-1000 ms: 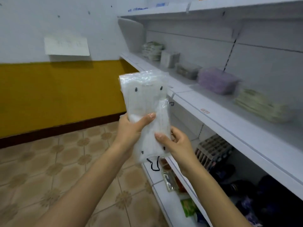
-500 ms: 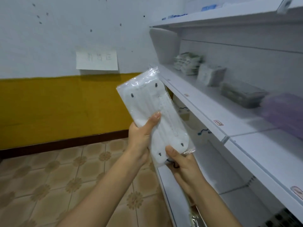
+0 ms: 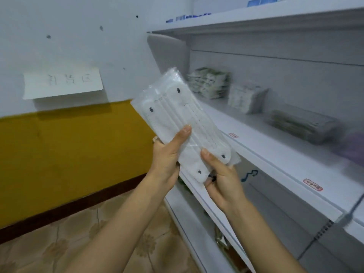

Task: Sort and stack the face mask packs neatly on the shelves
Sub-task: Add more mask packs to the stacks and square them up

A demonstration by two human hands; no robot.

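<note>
A clear plastic pack of white face masks (image 3: 173,117) is held up in front of the white shelf unit, tilted with its top to the left. My left hand (image 3: 167,154) grips its lower left side, thumb across the front. My right hand (image 3: 222,174) pinches its bottom right corner. On the middle shelf (image 3: 262,154) stand a green-white stack of packs (image 3: 209,82), a white pack stack (image 3: 245,97) and a flat grey-green stack (image 3: 301,123).
A purple pack (image 3: 354,148) shows blurred at the right edge. The top shelf (image 3: 256,18) carries small blue items. Lower shelves (image 3: 193,219) run down to the right. A paper sign (image 3: 63,81) hangs on the white and yellow wall; tiled floor lies below.
The view has swung left along the shelf, and the pack has tilted from upright to slanting left. Both hands keep their hold, the right one now lower on the pack.
</note>
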